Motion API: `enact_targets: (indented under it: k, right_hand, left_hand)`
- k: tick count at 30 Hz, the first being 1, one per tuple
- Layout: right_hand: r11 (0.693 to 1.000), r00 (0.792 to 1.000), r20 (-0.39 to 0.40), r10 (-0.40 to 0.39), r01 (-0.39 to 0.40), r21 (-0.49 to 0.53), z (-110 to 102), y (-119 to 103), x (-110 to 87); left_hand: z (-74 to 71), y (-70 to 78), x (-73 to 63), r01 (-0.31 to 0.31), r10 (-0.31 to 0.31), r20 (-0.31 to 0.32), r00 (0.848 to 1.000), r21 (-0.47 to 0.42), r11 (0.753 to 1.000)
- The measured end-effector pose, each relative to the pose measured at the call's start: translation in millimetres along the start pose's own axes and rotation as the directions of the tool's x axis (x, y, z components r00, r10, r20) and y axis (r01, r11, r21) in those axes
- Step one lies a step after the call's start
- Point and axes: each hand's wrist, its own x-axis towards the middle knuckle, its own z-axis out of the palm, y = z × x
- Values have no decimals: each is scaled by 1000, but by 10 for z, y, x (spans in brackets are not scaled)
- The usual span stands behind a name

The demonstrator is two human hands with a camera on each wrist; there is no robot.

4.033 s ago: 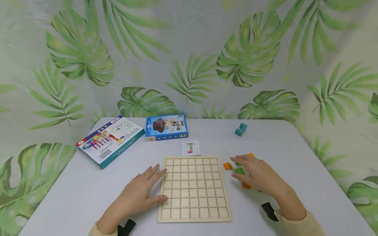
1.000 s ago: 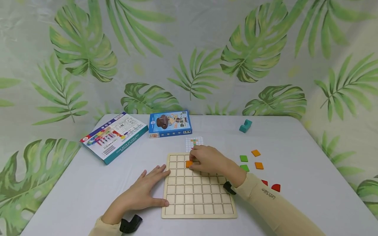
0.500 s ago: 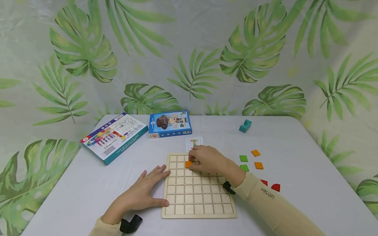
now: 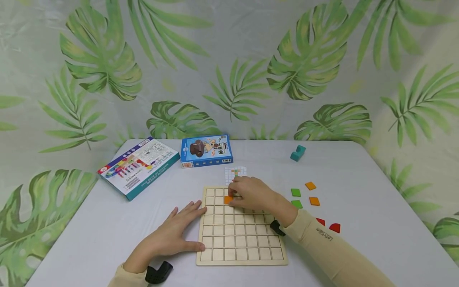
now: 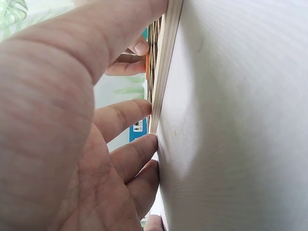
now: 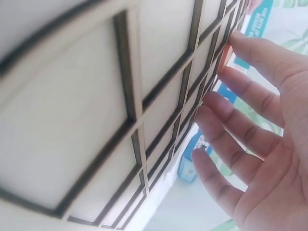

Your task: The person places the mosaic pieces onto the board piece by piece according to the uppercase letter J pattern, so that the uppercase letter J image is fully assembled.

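Note:
A wooden grid board [image 4: 229, 253] lies in the middle of the table. My right hand [image 4: 252, 194] reaches over its far rows and pinches an orange square tile [image 4: 228, 200] between thumb and index finger. In the right wrist view the orange tile [image 6: 225, 58] shows at the board's surface between those two fingertips. My left hand [image 4: 172, 237] rests with spread fingers along the board's left edge. Its thumb and a fingertip touch the rim, and the left wrist view shows other fingertips [image 5: 153, 168] down at the tabletop.
Right of the board lie green square tiles [image 4: 295, 193], orange tiles [image 4: 314, 201] and red rounded pieces [image 4: 335, 228]. A pattern card [image 4: 242, 170] lies beyond the board. Behind are a blue box [image 4: 206, 150], a white-and-teal box [image 4: 140, 167] and a teal block [image 4: 298, 153].
Since four seconds ago, my right hand has moved left from the loose tiles onto the board with an orange tile. Within the last second the tile has shifted slightly left. My left hand stays put.

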Motion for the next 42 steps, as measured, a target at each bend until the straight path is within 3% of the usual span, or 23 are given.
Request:
enact_targets:
  k: [7,12,18,27,36,42]
  right_hand:
    - [999,1000,14,2,-2,40,-22,15,-20]
    - [996,999,29,29,-31,83,-155,114,-115]
    - [983,992,42,116,-120,137,-353,433,-345]
    - [951,975,70,211,-221,215,-465,999,-791]
    - [919,952,92,291,-305,248,-483,1245,-1066]
    - [919,952,90,291,-304,249,-456,1296,-1142]
  left_hand:
    - [11,-3,-6,-8,8,0,1000,-2,1000]
    - [10,-4,-5,1,-1,0,1000,2,1000]
    - [7,-14,1,4,-4,-5,1000,2,1000]
    - [-12,-4,-4,0,0,1,1000,4,1000]
    - [-17,2,-4,-1,1,7,1000,0,1000]
    - [-8,-9,-4,-5,5,7,1000,4,1000]
